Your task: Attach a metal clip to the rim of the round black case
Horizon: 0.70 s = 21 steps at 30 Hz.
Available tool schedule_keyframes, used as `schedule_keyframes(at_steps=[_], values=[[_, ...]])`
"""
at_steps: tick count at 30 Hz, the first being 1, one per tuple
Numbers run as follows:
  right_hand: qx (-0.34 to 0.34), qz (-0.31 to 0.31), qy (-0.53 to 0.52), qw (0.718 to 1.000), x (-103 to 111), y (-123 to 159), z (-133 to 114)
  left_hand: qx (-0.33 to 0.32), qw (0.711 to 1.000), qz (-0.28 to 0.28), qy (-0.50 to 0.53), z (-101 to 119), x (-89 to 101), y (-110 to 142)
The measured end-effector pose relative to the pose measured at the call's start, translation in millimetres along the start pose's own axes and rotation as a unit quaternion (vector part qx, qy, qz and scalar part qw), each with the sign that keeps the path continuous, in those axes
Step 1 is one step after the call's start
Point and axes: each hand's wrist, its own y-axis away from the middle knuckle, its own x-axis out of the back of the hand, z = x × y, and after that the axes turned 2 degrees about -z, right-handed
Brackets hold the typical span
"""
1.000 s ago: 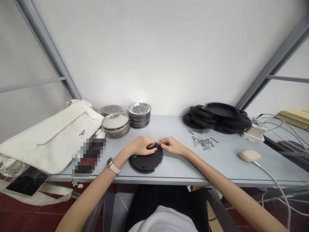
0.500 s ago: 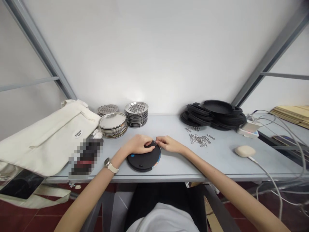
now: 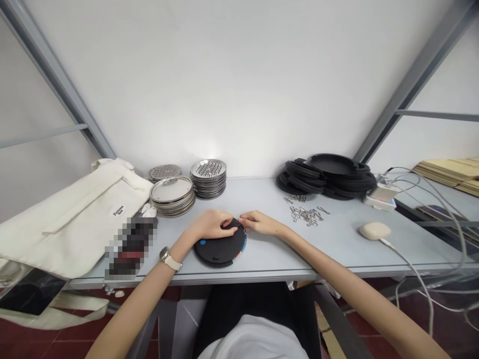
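A round black disc (image 3: pixel 219 249) with a coloured strip along its right rim lies near the table's front edge. My left hand (image 3: pixel 213 224) grips its upper edge, thumb on top and fingers curled at the far side. At the upper right rim, my right hand (image 3: pixel 258 222) pinches a small metal ring clip (image 3: pixel 246 231), its loop showing below the fingertips. Whether the clip passes through the disc is hidden by my fingers. More metal clips (image 3: pixel 307 215) lie in a loose pile to the right.
Stacks of metal grater plates (image 3: pixel 208 172) and smooth metal discs (image 3: pixel 171 189) stand at the back left. Black round covers (image 3: pixel 333 174) are heaped at the back right. A cream bag (image 3: pixel 82 219) covers the left end. A white corded device (image 3: pixel 375 230) and a charger (image 3: pixel 385 192) sit right.
The view has shifted slightly, so the whole scene sits a little further left. Both hands keep their hold at the disc's rim, and the ring's loop shows more clearly now.
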Motion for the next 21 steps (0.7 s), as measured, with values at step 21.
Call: schedule_keyframes(at_steps=[21], values=[[0.005, -0.008, 0.012, 1.0, -1.0, 1.9, -5.3, -0.008, 1.0, -0.004, 0.008, -3.7, -1.4, 0.3]])
